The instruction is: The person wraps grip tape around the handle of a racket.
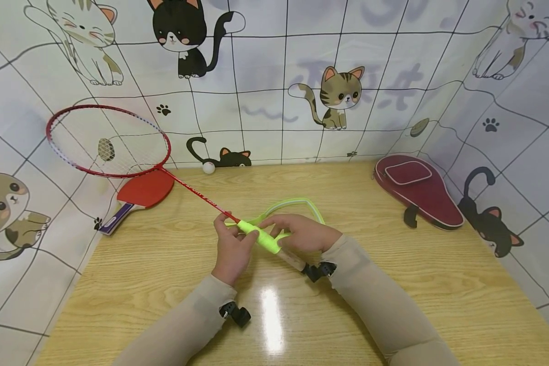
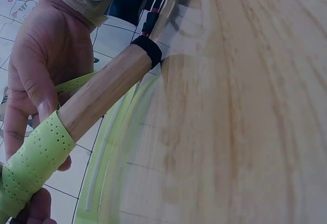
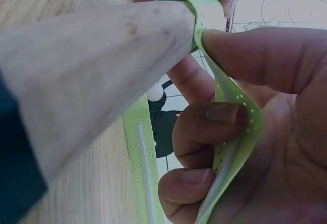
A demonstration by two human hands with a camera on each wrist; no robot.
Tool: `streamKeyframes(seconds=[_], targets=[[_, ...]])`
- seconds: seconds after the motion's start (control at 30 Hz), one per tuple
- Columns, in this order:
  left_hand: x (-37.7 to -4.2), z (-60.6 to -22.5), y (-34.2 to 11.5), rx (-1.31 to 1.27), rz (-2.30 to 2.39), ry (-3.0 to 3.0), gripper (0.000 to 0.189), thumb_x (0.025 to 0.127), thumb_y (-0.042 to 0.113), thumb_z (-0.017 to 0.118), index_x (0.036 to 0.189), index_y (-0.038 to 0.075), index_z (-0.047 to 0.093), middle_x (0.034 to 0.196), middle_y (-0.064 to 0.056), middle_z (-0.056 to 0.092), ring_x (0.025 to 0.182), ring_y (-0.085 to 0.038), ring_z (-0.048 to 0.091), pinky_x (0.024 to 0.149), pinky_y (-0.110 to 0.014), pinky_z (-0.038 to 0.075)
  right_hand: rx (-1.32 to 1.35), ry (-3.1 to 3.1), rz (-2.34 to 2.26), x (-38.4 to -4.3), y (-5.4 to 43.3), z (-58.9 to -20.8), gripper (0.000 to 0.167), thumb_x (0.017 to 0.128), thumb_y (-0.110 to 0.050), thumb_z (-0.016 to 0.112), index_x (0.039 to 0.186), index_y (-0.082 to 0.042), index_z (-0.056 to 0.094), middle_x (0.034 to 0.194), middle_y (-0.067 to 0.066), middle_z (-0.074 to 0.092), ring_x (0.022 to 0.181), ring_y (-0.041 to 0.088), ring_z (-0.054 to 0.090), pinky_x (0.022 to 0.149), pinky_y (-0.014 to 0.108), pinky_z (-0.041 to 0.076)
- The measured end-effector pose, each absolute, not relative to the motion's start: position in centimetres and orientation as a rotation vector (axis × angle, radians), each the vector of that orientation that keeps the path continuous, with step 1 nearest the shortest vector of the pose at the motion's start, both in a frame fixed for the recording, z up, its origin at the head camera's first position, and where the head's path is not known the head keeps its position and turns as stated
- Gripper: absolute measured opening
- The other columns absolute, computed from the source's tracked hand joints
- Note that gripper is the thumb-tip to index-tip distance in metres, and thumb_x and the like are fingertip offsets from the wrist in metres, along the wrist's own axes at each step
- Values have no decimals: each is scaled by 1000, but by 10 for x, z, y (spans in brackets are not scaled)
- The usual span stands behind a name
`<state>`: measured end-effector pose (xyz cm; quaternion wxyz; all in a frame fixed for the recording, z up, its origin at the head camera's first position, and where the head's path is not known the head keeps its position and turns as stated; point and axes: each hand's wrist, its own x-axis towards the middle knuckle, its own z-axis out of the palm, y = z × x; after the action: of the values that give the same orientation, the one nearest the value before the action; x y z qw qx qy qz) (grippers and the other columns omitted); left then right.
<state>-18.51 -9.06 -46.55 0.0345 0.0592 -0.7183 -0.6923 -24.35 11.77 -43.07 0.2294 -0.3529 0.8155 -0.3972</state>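
Observation:
A red badminton racket (image 1: 196, 192) slants across the middle of the head view, its head up at the left. Yellow-green perforated grip tape (image 2: 38, 157) covers the upper part of its handle; the lower part is bare wood (image 2: 110, 83). My left hand (image 1: 234, 251) holds the wrapped part near the shaft, thumb on the tape. With my right hand (image 1: 302, 233) I pinch the tape where it leaves the handle, its fingers curled round the loose strip (image 3: 237, 127). The rest of the tape loops over the table behind the hands.
At the left on the wooden table (image 1: 347, 325) lies a red table tennis bat (image 1: 147, 189), under the racket head. A white ball (image 1: 208, 168) sits by the back wall. A dark red bat case (image 1: 416, 188) lies at the back right. Cat-patterned walls enclose the table.

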Motion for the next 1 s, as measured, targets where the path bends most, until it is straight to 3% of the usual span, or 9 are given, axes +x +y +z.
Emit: streamKeyframes(seconds=[0.3,0.53,0.67,1.0], targets=[[-186,-465,-91,156,-2175,-2145,78,93,-1,65,151,15,15,118,-24,66,106,-31,71,80,-29,52,-907,2171,-1147,-243,117,-433,64,93,7,58,150,-20,55,117,5,76,109,17,71,89,34,54],[-185,-464,-93,145,-2115,-2215,81,96,7,70,153,16,13,121,-21,66,103,-29,71,85,-34,53,-895,2168,-1163,-242,117,-433,62,94,7,60,149,-22,56,113,3,76,103,17,71,87,35,54],[-185,-464,-94,139,-2075,-2256,85,98,13,74,155,15,10,121,-20,67,102,-29,72,85,-35,54,-905,2177,-1154,-242,117,-432,62,94,6,60,148,-25,56,114,2,76,105,17,70,88,37,54],[-184,-464,-93,134,-2084,-2237,82,98,9,70,154,14,11,123,-22,67,104,-32,72,84,-34,53,-913,2195,-1118,-244,121,-434,68,92,4,56,150,-31,55,124,2,72,117,18,66,99,44,51]])
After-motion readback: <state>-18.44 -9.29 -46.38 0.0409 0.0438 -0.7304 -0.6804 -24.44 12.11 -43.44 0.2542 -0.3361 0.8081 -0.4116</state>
